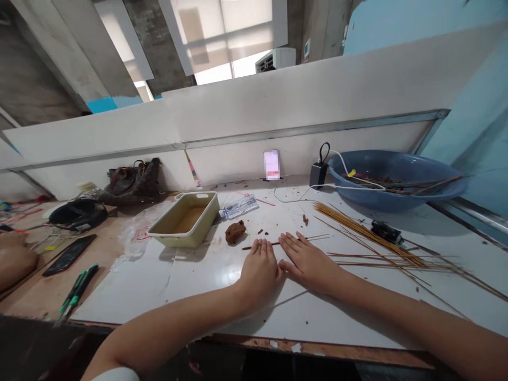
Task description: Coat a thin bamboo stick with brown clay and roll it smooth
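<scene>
The left hand and right hand lie flat and empty on the white-topped bench (fingers slightly apart, clamped on nothing), their tips at a thin wooden stick, a lump of brown clay just beyond.

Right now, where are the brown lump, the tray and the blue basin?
Brown lump (235, 232): head view, its middle.
Tray (178, 236): head view, its near wall.
Blue basin (381, 200): head view, its outer wall.

Two bare hands, one brown lump, one yellow tray, one blue basin.
Far side: one brown handbag, one upright phone, one black charger. Near left: one black phone, two green-handled tools. Right: thin wooden sticks, too many to count.
</scene>
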Demonstrator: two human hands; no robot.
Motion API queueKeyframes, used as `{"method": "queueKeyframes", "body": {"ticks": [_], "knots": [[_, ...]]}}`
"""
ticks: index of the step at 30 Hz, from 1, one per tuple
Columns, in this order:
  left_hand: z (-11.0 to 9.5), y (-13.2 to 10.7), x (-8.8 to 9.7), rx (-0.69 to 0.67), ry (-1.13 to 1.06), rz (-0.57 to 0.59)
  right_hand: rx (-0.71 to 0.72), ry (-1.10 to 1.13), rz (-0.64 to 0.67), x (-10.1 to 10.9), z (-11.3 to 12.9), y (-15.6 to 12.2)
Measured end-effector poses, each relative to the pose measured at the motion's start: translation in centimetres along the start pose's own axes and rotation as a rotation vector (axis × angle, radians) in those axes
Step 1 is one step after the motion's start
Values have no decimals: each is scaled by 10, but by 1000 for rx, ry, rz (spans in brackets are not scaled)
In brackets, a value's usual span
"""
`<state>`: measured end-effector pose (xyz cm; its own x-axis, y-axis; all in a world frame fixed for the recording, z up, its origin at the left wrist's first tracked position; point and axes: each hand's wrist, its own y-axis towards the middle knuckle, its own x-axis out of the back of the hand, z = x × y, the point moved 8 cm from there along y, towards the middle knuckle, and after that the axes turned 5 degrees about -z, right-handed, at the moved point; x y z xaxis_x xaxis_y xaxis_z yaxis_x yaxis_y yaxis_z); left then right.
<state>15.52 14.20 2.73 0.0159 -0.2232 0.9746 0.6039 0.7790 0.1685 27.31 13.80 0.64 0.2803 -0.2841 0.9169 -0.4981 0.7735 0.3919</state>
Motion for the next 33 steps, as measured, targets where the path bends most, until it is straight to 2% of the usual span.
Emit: {"method": "queueKeyframes", "body": {"ticks": [6,9,16,22,28,33], "knots": [[-1,-12,-5,-24,12,-37,92,-46,-107,11,13,-4],[-1,-11,-6,-34,-15,-55,95,-57,-92,13,13,-3],[7,-1,-6,21,-55,-14,-46,7,0,4,-3,0],[2,-9,-10,-6,-35,-27,55,-43,-68,10,12,-4],[9,-2,-10,35,-20,-77,-30,-26,-52,4,-1,0],[5,-10,-11,23,-10,-137,40,-59,-93,14,7,-3]]}}
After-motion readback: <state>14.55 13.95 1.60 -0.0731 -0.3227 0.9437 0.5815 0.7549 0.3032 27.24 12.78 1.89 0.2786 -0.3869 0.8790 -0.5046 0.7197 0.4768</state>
